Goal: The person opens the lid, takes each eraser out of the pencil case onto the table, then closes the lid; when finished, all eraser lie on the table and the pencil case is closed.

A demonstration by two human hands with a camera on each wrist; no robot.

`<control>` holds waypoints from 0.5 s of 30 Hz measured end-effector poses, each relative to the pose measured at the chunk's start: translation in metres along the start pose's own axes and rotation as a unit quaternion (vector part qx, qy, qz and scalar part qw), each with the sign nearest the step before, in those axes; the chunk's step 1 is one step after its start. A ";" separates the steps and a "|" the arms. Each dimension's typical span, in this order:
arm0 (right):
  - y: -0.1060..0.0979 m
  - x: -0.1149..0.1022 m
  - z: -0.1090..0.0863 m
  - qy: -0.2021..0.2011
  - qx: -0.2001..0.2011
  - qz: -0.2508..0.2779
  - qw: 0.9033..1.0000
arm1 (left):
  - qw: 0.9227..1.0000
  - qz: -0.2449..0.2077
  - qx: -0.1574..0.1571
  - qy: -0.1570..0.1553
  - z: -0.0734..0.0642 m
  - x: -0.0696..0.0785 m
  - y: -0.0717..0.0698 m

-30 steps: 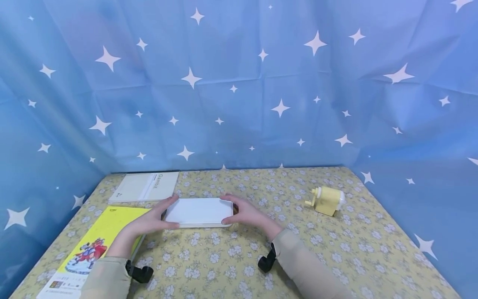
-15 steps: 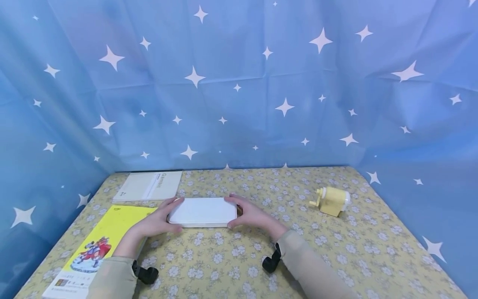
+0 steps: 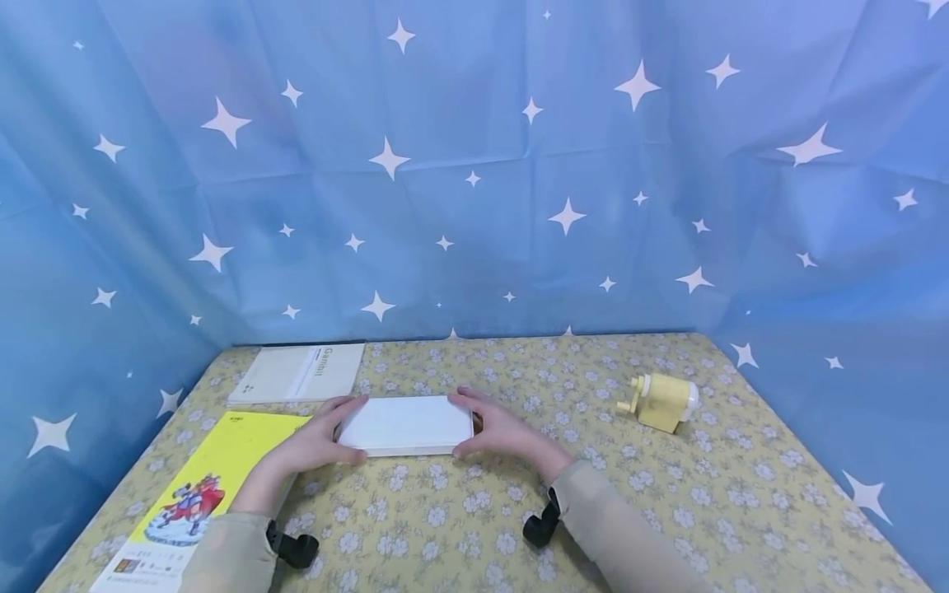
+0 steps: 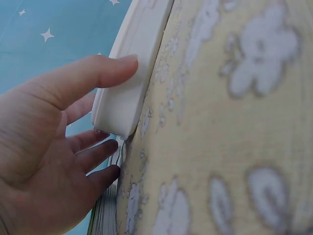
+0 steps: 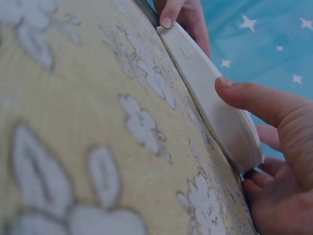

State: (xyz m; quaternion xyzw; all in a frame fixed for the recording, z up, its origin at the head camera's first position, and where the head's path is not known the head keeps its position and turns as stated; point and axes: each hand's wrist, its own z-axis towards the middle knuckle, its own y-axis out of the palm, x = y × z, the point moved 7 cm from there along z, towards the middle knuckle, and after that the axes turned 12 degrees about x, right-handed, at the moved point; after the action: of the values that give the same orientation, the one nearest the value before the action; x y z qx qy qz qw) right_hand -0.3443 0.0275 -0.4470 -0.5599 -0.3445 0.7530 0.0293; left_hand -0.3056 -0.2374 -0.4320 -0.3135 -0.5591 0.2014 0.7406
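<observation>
A flat white box (image 3: pixel 406 425) lies on the flowered tablecloth in front of me, its long side facing me. My left hand (image 3: pixel 315 438) grips its left end, thumb on the near side and fingers reaching round to the far side. At the other end my right hand (image 3: pixel 500 428) holds it the same way. In the left wrist view the thumb presses the side of the box (image 4: pixel 120 107), with the lower fingers curled just past its corner. The right wrist view has the right thumb on the near side of the box (image 5: pixel 215 105), close to the cloth.
Left of my left hand lies a yellow book (image 3: pixel 215 461) with a cartoon figure on its cover. Behind it is a pale "Gambit" notebook (image 3: pixel 296 375). A yellow crank pencil sharpener (image 3: pixel 663 402) stands at the right. Blue star-patterned curtain (image 3: pixel 474 206) surrounds the table.
The head view has shifted slightly, so everything appears a little farther right. Both hands keep their grip on the white box, which stays in its place among the other things.
</observation>
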 end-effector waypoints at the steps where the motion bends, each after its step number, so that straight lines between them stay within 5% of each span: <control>1: 0.001 -0.001 -0.001 0.001 0.001 -0.004 1.000 | 1.000 0.005 0.004 0.002 0.000 0.000 0.000; 15: 0.002 -0.002 -0.001 0.009 0.000 -0.009 1.000 | 0.998 0.044 0.037 0.033 0.004 0.000 0.005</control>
State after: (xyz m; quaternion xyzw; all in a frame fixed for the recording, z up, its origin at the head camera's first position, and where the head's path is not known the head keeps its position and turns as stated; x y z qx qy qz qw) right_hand -0.3424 0.0260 -0.4464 -0.5637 -0.3490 0.7475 0.0394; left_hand -0.3088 -0.2331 -0.4346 -0.3171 -0.5119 0.2438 0.7603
